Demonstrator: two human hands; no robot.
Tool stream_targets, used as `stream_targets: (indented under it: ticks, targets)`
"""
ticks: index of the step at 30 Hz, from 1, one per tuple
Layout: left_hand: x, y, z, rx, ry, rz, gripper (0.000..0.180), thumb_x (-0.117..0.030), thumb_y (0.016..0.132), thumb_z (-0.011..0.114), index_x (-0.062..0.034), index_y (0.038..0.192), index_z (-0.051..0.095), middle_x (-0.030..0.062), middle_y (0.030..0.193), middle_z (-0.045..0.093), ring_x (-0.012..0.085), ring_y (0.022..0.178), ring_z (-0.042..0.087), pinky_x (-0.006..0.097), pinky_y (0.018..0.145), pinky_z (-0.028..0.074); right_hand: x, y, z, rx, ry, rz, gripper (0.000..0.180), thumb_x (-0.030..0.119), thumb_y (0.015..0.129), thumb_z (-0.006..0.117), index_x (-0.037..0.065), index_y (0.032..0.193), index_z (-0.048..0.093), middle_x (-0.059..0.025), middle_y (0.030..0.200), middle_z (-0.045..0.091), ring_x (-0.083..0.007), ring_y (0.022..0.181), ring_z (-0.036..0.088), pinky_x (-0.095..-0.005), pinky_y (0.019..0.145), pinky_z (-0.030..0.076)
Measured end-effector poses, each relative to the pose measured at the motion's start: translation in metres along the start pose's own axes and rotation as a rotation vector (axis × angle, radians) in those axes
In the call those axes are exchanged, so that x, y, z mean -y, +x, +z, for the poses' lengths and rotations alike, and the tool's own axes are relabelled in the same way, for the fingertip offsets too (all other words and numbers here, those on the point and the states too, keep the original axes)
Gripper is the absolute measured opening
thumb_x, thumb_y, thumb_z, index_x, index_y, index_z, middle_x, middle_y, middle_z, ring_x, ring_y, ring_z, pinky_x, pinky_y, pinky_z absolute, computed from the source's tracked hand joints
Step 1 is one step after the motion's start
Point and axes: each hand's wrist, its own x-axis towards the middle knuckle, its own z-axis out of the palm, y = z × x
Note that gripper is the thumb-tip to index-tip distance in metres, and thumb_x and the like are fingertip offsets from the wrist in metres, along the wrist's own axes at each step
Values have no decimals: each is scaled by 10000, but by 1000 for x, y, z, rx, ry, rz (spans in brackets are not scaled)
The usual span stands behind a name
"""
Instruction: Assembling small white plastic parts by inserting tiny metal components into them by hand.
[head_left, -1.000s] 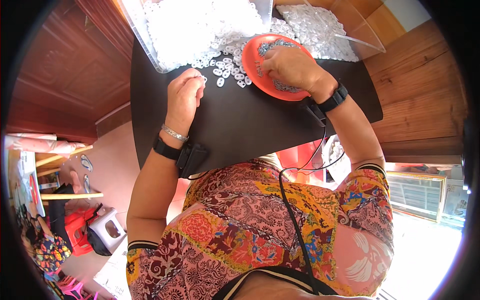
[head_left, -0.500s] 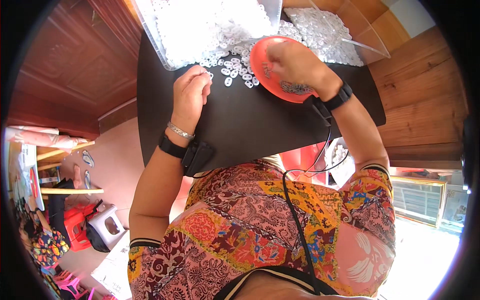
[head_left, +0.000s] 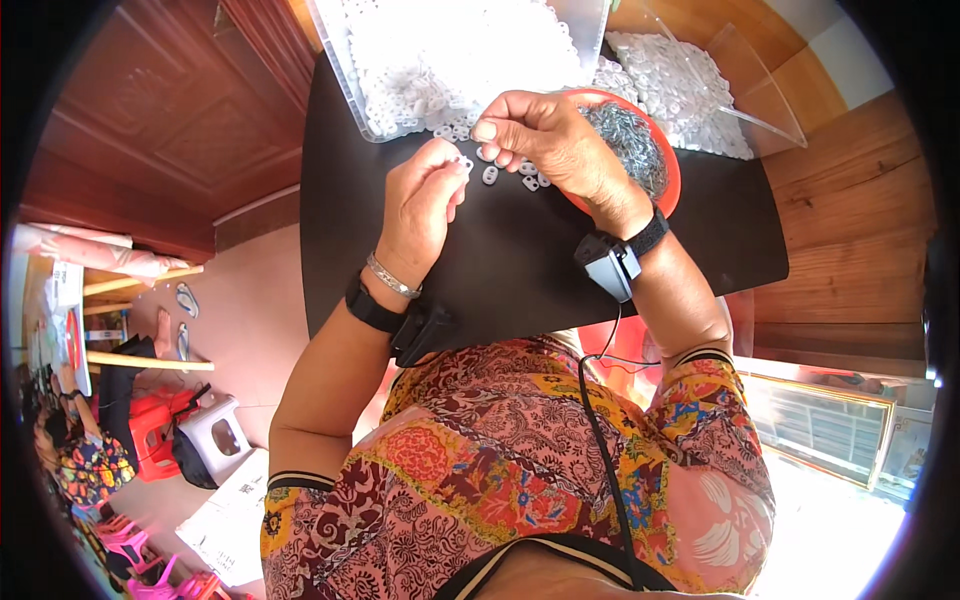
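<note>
My left hand (head_left: 425, 200) pinches a small white plastic piece (head_left: 466, 163) above the black table (head_left: 520, 265). My right hand (head_left: 545, 140) is just to its right, fingertips pinched close to that piece; whether it holds a small metal part I cannot tell. Behind the right hand sits a red bowl (head_left: 668, 165) filled with small grey metal parts. A few loose white pieces (head_left: 505, 172) lie on the table under the fingers. Both wrists wear black bands.
A clear plastic bin (head_left: 450, 50) heaped with white pieces stands at the table's far edge, and a second clear tray (head_left: 690, 85) of white pieces stands to its right. Wooden walls flank the table. Small stools and bags lie on the floor at lower left.
My right hand has left the red bowl and come left to meet my left hand. My left hand has lifted off the table with a white piece.
</note>
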Motion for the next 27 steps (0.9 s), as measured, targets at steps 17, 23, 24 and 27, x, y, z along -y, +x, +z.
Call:
stream_targets:
  ticks: [17,23,24,27]
  targets:
    - [6,2,0,23,74,60,154,-102,858,496,-9,735,502,7,584,454,75,530,411,245,488,335,-16,-1,13,59,33,48,215,233,931,572,49,827,605,38,681,529,-45,640,479,-189,588,398]
    - [6,2,0,24,104,36,148,-97,850,493,-2,736,498,20,579,450,86,529,414,252,491,339,-16,-2,9,47,-35,-11,220,227,930,575,42,814,602,36,671,521,-41,641,474,-191,590,397]
    - [4,2,0,21,107,27,146,-95,849,493,0,738,500,22,578,452,87,529,416,253,492,340,-16,-2,9,43,-26,-8,224,226,931,573,42,807,599,36,668,519,-41,640,473,-192,588,396]
    - [5,2,0,23,112,19,143,-93,848,492,2,741,503,24,579,455,88,529,418,253,492,341,-16,-3,10,43,-22,-10,232,223,933,569,40,793,593,35,663,513,-43,638,469,-196,586,393]
